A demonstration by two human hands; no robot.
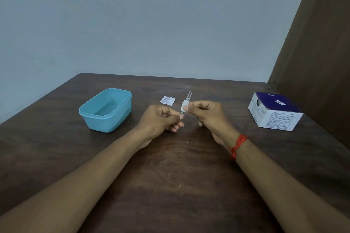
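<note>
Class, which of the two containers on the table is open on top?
The blue plastic tub on the left; the purple-and-white cardboard box on the right has a closed top.

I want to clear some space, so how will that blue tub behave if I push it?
The tub looks like thin plastic with little in it, so it is probably light. Its wide, flat base makes tipping unlikely. On the smooth table it should slide easily.

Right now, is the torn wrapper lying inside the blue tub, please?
No, the wrapper lies on the table, apart from the tub and to its right.
</note>
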